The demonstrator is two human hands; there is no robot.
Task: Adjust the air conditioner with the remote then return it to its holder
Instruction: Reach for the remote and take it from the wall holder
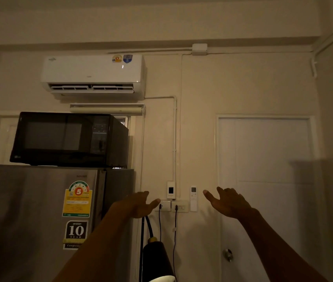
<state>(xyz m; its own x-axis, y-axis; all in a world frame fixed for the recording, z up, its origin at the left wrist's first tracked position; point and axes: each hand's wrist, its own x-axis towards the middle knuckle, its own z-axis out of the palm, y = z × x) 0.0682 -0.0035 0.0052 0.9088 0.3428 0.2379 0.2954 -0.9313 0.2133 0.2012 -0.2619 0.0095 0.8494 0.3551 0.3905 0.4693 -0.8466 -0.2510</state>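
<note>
A white air conditioner (92,75) hangs high on the wall at upper left, its louvre open. The white remote (193,198) stands upright in its holder on the wall, between my two raised hands. My left hand (139,204) is open, fingers spread, to the left of the wall sockets. My right hand (227,202) is open too, its thumb pointing toward the remote from a short way to the right. Neither hand touches the remote.
A black microwave (70,139) sits on a steel fridge (29,210) at left. Wall sockets (173,206) with plugged cables and a small breaker box (171,190) lie left of the remote. A white door (267,180) stands at right. A black lamp head (155,259) rises at the bottom.
</note>
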